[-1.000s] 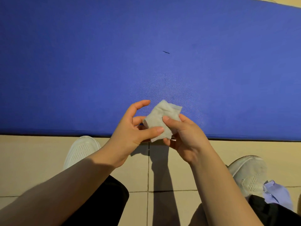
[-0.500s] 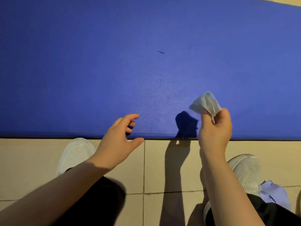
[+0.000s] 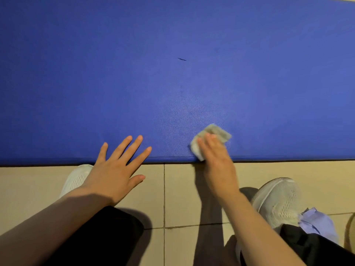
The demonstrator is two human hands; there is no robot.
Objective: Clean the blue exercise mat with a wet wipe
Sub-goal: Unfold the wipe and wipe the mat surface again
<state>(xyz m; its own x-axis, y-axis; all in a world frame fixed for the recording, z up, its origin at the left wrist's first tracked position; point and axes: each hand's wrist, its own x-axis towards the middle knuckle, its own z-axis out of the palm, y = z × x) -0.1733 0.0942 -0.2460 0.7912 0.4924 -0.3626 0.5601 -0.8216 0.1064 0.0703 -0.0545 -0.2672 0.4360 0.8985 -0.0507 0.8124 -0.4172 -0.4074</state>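
While the right hand (image 3: 215, 150) presses the wipe (image 3: 211, 140) flat at the mat (image 3: 172, 83)'s near edge, the mat runs left-right, stretching far ahead. Left hand (image 3: 117, 166) lies spread, fingertips on that edge.

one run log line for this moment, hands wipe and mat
right hand: presses wet wipe flat on blue exercise mat near front edge | left hand: open, fingers spread over mat edge | phase: wiping
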